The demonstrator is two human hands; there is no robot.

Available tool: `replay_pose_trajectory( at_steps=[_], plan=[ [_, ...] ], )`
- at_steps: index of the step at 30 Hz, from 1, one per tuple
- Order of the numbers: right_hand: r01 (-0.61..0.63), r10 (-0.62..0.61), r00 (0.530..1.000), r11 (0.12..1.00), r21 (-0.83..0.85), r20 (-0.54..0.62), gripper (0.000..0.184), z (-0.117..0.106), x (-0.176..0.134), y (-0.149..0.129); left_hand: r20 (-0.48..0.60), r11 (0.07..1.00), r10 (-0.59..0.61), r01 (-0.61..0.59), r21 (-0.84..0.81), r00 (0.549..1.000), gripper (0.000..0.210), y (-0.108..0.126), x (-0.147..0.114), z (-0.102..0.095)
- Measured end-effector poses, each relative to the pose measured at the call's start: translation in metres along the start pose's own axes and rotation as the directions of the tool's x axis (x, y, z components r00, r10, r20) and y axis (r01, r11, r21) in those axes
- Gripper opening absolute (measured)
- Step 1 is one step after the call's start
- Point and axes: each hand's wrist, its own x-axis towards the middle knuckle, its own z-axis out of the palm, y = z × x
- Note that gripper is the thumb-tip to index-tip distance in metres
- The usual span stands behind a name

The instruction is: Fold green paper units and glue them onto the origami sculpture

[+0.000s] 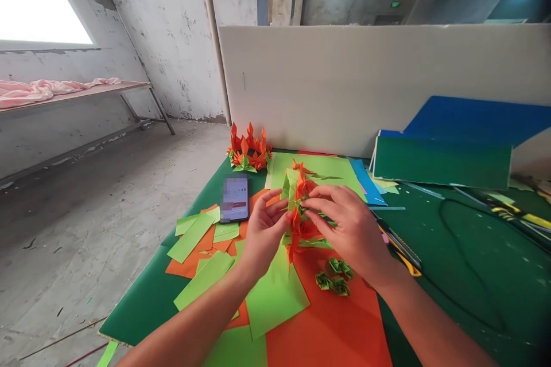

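Note:
An orange and green folded paper model stands between my hands above the table, its orange points upward. My left hand grips its left side, thumb in front and fingers curled behind the green paper. From the right, my right hand pinches a small green folded paper rosette against the front of the model. Fingers hide part of the rosette, so whether it is attached cannot be told. Several similar green paper rosettes lie below my right hand on a large orange sheet.
A finished-looking orange and green paper crown stands at the table's far left corner. Near it lies a phone. Green paper strips are scattered leftward. A utility knife and orange-handled scissors lie right; a white panel stands behind.

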Motion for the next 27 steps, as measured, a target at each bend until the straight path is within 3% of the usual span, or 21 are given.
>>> replay_pose_trajectory(
  at_steps=[15,21,27],
  plan=[
    [0.068,-0.067,0.998,0.996,-0.066,0.018,0.015,0.0062,-0.003,0.0008,-0.011,1.0,-0.015,0.015,-0.012,1.0,0.048,-0.0015,-0.0021,-0.0004],
    [0.066,-0.065,0.998,0.997,-0.044,0.02,0.015,0.0068,-0.0032,0.0028,-0.023,0.996,-0.078,0.076,-0.051,0.997,0.048,0.0013,-0.0014,-0.0012],
    [0.031,-0.03,0.998,0.999,-0.016,0.052,0.016,0.007,-0.003,0.0026,0.056,0.986,-0.145,0.149,-0.077,0.988,0.046,0.0044,0.0011,-0.0009]
  ],
)
